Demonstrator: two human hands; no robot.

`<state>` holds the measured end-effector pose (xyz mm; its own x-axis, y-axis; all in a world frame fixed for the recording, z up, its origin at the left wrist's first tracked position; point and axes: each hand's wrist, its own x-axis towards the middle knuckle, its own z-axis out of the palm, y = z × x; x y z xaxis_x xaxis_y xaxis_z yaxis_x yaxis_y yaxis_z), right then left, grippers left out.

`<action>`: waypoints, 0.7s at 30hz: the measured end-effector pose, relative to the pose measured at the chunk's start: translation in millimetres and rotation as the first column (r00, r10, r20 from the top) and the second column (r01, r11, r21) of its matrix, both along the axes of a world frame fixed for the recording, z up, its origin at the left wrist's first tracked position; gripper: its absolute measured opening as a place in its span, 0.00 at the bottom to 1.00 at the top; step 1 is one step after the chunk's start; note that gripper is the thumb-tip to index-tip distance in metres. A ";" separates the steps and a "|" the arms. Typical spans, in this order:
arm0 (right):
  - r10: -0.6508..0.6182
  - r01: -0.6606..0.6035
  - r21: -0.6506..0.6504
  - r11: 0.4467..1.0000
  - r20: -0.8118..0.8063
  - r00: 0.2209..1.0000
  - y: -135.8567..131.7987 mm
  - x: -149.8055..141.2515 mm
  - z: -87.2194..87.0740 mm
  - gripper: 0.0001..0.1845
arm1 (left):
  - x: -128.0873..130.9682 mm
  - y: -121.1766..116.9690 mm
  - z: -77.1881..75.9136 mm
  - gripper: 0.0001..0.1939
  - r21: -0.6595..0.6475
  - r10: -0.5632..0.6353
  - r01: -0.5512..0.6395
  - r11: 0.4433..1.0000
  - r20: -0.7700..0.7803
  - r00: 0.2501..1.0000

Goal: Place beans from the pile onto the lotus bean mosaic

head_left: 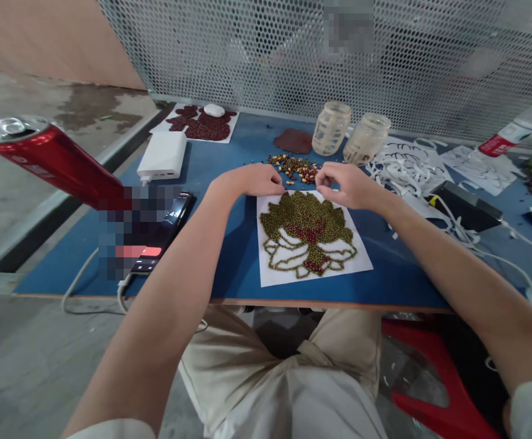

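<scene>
- A red can [60, 160] stands at far left, seemingly tilted, perhaps by the wide lens; its base is obscured.
- A phone [171, 228] lies with its screen lit beside a white power bank [163, 155]. Both have plugs in them; charging likely explains why they sit near each other.
- A bean-covered paper [207, 128] rests at the back of the worktop [233, 265], probably kept clear of the hands. A small white case [214, 110] sits on it.
- The left hand [260, 179] bends over the upper-left part of a sheet [268, 278], fingers curled at its top edge. Whether they pinch the paper cannot be told.
- Beyond the sheet, loose mixed beans [296, 169] lie in a pile, well within reach of both hands, with a brown patch [293, 141] behind.
- The sheet lies flat near the front edge, squarely before the person, presumably for a close view; green and red beans form a plant-like design [300, 210].
- The right hand [346, 185] curls over the upper-right side, thumb and forefinger close together; what they grip, if anything, is unclear.
- Two jars [332, 129] stand by the mesh [266, 55], seemingly out of the way.
- Paper strips [406, 172], a black box [470, 206] and a tilted-looking bottle [506, 139] crowd the right.
</scene>
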<state>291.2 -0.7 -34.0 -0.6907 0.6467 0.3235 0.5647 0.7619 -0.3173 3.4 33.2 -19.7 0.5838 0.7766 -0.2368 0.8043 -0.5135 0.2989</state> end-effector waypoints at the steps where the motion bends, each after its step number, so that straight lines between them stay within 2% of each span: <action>1: 0.045 -0.048 -0.059 0.997 -0.041 0.998 -14.1 -0.1 2.8 0.04 | 0.1 -0.3 0.1 0.17 0.001 -0.006 0.006 1.000 0.006 1.000; 4: 0.184 -0.191 -0.219 0.957 -0.054 0.981 -59.5 -1.7 6.9 0.04 | 0.3 -1.6 1.3 0.16 -0.002 -0.008 0.008 1.000 0.016 1.000; 7: 0.302 -0.303 -0.244 0.921 -0.046 0.952 -94.9 -3.6 4.5 0.06 | 0.1 -2.5 2.6 0.15 -0.011 0.008 -0.008 1.000 0.010 1.000; 9: 0.339 -0.338 -0.231 0.912 -0.037 0.940 -107.9 -3.8 1.1 0.07 | 0.1 -2.3 3.0 0.15 -0.019 0.016 -0.016 1.000 0.016 1.000; 16: 0.399 -0.390 -0.173 0.904 0.013 0.917 -112.5 -2.2 -6.9 0.09 | 0.4 -1.2 2.7 0.13 -0.022 0.015 -0.014 1.000 0.026 1.000; 21: 0.390 -0.383 -0.247 0.890 -0.022 0.920 -111.1 -0.3 -3.0 0.10 | -0.7 0.2 0.9 0.13 -0.021 0.013 -0.012 1.000 0.034 0.999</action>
